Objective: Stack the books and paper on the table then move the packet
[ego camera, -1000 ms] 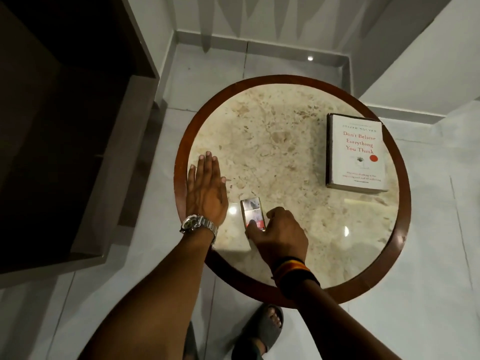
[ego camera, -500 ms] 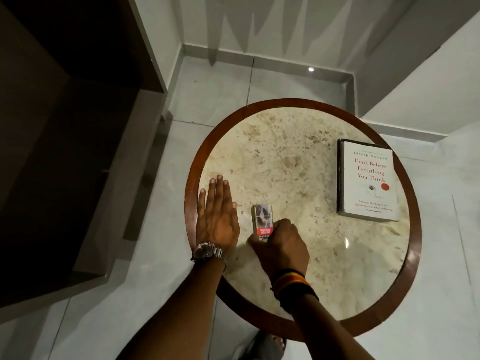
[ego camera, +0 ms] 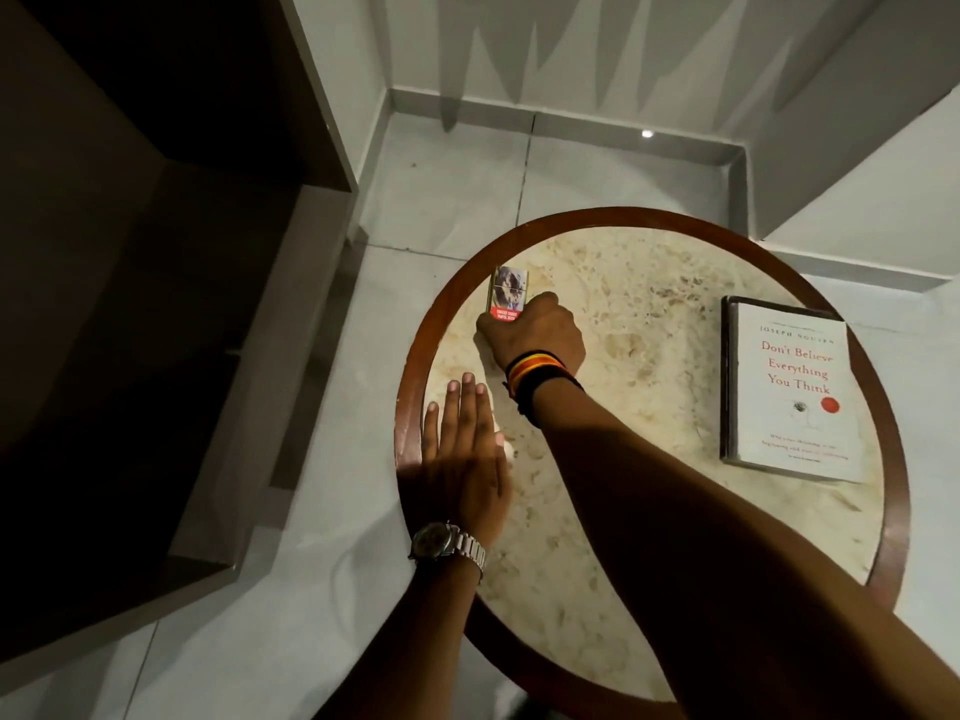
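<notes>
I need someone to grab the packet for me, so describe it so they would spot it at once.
Look at the round marble table with the dark wooden rim. The packet sits near its far left edge, under the fingertips of the right hand. It is a small box with a photo and a red band, unlike the white book.

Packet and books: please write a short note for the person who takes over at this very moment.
Right hand: closed on the packet, near the far left rim of the table.
Left hand: open, flat on the near left edge, holding nothing.
Book stack: on the right side, white-covered book on top, apart from both hands.
Done: stacking seems finished.
Left: set the packet down and let go; it is probably almost at its place.
</notes>
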Motion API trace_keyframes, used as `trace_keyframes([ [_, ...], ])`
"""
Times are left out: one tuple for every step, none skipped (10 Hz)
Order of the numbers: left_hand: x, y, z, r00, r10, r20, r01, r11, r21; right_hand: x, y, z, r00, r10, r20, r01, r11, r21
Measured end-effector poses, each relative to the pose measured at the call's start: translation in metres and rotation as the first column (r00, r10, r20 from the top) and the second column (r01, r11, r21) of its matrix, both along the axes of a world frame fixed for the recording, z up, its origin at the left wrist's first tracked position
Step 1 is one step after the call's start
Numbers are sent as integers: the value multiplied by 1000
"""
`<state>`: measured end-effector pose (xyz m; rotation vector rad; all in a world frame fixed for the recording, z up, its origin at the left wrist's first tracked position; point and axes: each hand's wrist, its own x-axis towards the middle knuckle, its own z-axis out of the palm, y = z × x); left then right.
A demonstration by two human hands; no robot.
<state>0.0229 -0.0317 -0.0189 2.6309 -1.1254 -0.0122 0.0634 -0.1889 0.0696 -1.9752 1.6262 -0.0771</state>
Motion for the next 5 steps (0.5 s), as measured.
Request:
trace_keyframes([
  [-1, -2, -3, 1000, 3, -27, -3, 1000, 13, 5, 0, -5, 1000, -3, -10, 3, 1000, -2],
  [-4, 0, -7, 998, 4, -59, -3, 1000, 23, 6, -1, -6, 1000, -4, -23, 4, 1000, -7],
  [-3, 0, -11, 999, 5, -51, -3, 1000, 25, 3, -2, -9, 1000, 10, -24, -10, 1000, -3],
  [-3, -1, -5, 1000, -7, -29, 8, 999, 46, -6, -5, -3, 1000, 0, -14, 1, 1000, 22],
  [-2, 2, -7, 1000, -24, 5, 24, 999, 34, -35, -4, -3, 998, -20, 58, 19, 1000, 10],
])
